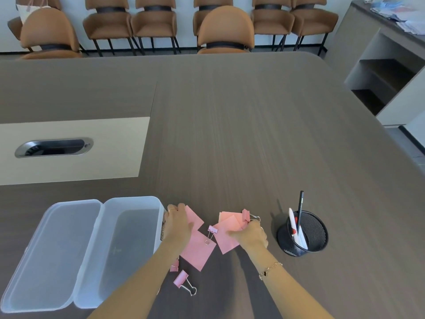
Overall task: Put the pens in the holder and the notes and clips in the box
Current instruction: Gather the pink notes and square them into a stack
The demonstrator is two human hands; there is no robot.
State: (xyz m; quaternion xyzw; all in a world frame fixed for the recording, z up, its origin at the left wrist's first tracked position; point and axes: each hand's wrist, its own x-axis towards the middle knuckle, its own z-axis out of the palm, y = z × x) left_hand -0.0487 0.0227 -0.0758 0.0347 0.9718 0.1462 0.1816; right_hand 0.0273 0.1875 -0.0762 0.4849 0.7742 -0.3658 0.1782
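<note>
A clear plastic box (128, 238) stands open at the lower left, its lid (50, 249) folded out to the left. Pink notes (197, 248) lie scattered between my hands, with pink binder clips (184, 282) among and below them. My left hand (177, 223) rests on a pink note beside the box's right wall. My right hand (250, 236) pinches a pink binder clip (245, 215) at the edge of another note. At the right, a black mesh holder (303, 236) has a black pencil and white pens standing in it.
A metal cable slot (54, 147) sits in a beige inlay at the left of the grey table (241, 134). Brown chairs (226, 31) line the far edge. A shelf unit (388, 72) stands at the right.
</note>
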